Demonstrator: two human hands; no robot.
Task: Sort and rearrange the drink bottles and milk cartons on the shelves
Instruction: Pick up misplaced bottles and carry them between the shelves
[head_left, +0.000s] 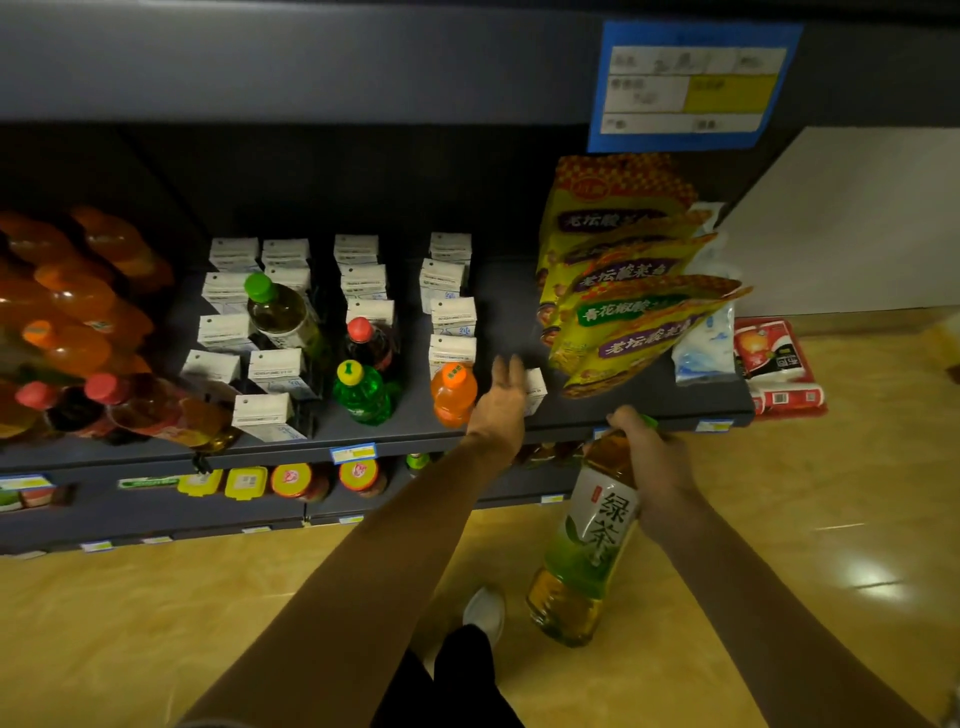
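I think the job is only part done. On the shelf (519, 415) the milk cartons (363, 283) stand in rough rows, front to back, but bottles are mixed in with them. A green-cap tea bottle (275, 312) stands among the cartons on the left. A red-cap bottle (368, 340) and a bright green bottle (361, 392) stand in the middle gap. A small orange bottle (453, 394) stands at the front of the right row. On the far left, some bottles lie on their sides (150, 405) by a heap of orange bottles (67, 291). All of that looks like it needs sorting.

My right hand (649, 457) holds a big green tea bottle (592, 535) by its neck. My fingers are curled round it, just under the green cap. The bottle hangs down in front of the shelf edge, over the floor. It is see-through, with yellow-brown tea inside and a white and green label. It looks full and heavy.

My left hand (501, 400) is open, with fingers straight, reaching over the shelf. It is just beside a small carton (535, 389) and the small orange bottle. I cannot tell if it touches either one.

Yellow snack bags (623, 291) hang to the right.
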